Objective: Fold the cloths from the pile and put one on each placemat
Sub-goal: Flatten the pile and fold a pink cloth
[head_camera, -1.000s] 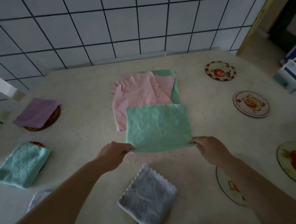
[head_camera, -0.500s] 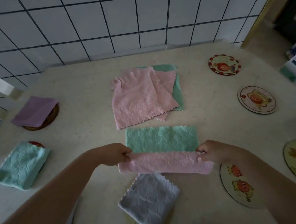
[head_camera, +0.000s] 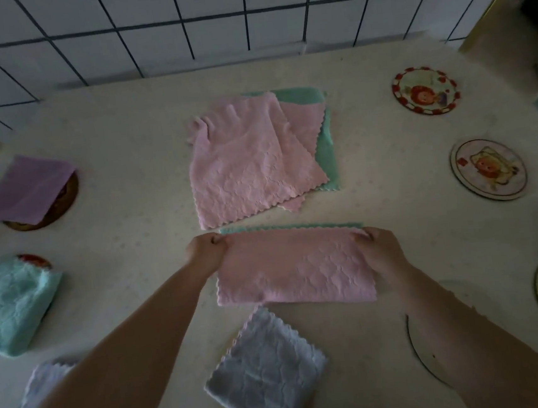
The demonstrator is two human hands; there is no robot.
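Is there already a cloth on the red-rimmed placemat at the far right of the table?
No, the red-rimmed placemat lies bare, its picture fully showing, with no cloth on it.

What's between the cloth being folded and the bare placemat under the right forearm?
Nothing visible on the table. The half-folded cloth is pinched by the left hand and right hand. Only the right forearm hangs over that placemat; its visible rim is bare.
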